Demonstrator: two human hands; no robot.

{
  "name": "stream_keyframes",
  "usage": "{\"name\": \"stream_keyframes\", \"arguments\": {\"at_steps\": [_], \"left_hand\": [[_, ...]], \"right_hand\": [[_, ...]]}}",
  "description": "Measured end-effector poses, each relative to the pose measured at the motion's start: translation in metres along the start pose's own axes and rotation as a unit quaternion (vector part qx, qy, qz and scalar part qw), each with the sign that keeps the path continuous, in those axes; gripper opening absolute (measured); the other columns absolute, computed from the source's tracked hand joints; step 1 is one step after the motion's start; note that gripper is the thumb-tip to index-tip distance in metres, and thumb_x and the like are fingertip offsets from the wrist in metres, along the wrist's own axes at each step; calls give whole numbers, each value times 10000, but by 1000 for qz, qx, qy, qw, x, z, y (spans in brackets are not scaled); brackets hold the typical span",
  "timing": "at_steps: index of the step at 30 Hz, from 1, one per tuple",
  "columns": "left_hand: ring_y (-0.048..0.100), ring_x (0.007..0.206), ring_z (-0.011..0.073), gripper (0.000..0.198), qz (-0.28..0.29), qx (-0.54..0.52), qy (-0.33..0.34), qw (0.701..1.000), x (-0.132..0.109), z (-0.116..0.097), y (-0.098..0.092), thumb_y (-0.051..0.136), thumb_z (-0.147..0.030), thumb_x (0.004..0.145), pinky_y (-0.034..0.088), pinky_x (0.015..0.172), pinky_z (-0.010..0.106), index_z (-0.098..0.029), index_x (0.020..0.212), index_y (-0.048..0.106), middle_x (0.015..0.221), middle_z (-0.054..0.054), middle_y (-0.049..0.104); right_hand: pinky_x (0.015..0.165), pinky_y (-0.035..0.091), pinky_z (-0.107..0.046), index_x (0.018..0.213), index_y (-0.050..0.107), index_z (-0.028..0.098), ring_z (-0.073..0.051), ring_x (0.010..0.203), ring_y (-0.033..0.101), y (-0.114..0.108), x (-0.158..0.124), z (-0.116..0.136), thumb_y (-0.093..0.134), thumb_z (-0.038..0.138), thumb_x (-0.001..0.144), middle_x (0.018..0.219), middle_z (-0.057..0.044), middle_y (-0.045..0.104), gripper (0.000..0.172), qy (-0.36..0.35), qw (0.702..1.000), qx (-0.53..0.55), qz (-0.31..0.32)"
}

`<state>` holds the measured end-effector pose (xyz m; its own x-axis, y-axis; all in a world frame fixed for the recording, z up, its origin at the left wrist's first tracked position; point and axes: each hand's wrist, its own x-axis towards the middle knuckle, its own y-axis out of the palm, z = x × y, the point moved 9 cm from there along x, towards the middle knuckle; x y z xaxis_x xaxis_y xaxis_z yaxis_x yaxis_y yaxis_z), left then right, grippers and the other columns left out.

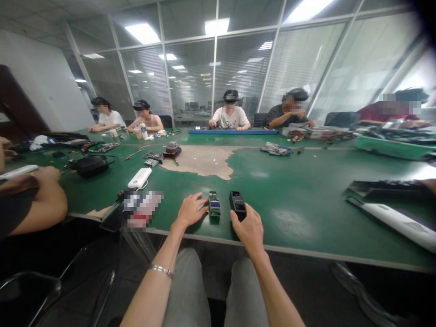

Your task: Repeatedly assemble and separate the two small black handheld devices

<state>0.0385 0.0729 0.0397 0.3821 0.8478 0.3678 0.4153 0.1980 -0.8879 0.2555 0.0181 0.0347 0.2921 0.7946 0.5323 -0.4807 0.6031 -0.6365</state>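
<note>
Circuit board (215,210): on the green table (293,181) near the close edge, between the 2 hands; small, green, with a dark blue rectangle on top, long side pointing away from the body.
Left hand (192,211): just left of the circuit board, palm down; fingers slightly spread and curved, thumb and fingertips toward the board's left side; cannot tell touching from nearly touching.
Right hand (250,227): around the near right part of the black casing; thumb on the near left edge, other fingers along the right side and partly hidden, gripping the casing between.
Black casing (237,200): right of the circuit board, well within reach and apart from it; openings showing on the upper face; cannot tell resting from slightly lifted.
Left wrist: ringed by 1 silver bracelet (161,271).
Left of the hands: 1 white power bank (139,178), with a pixelated packet (142,209) nearer the edge; farther left, 1 black case (90,165).
Middle of the table: 1 bare brown patch (200,161), ragged-edged.
Right side: 1 long white device (400,222); beyond, 1 loaded green tray (395,147).
Far side: 5 seated people, 1 behind a long blue bar (233,131).
</note>
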Motion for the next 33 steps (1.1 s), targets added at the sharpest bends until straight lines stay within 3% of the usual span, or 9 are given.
{"name": "stream_keyframes", "arguments": {"at_steps": [7, 22, 28, 33], "left_hand": [[488, 1205, 243, 449, -4, 1, 3, 1000, -1, -4, -1, 410, -584, 896, 385, 1005, 399, -336, 1223, 593, 1375, 37, 500], [509, 1176, 237, 370, -13, -1, 12, 1000, -3, -4, -5, 466, -519, 896, 392, 1003, 389, -320, 1146, 652, 1350, 43, 518], [505, 1178, 236, 340, -21, -7, 7, 1000, -5, 1, -6, 494, -503, 887, 391, 1001, 390, -327, 1126, 660, 1348, 31, 519], [479, 1212, 231, 335, -27, -22, -2, 999, -8, 7, -5, 510, -496, 881, 359, 1034, 391, -335, 1142, 646, 1364, 19, 505]], "right_hand": [[1003, 373, -416, 1394, 334, 25, -303, 1210, 437, -2, 0, -1, 532, 569, 777, 1319, -217, 493, 846, 0, 1000, -5, -16], [943, 413, -406, 1385, 404, 129, -289, 1162, 483, 5, -1, 0, 497, 557, 820, 1224, -161, 580, 714, -3, 1000, -20, 23], [936, 417, -407, 1364, 437, 109, -291, 1121, 539, 2, 1, -1, 480, 594, 813, 1236, -180, 581, 735, 50, 998, 7, 33], [948, 408, -394, 1342, 463, 119, -287, 1127, 550, -3, 10, 30, 468, 622, 810, 1244, -172, 582, 732, 47, 998, 41, 30]]}}
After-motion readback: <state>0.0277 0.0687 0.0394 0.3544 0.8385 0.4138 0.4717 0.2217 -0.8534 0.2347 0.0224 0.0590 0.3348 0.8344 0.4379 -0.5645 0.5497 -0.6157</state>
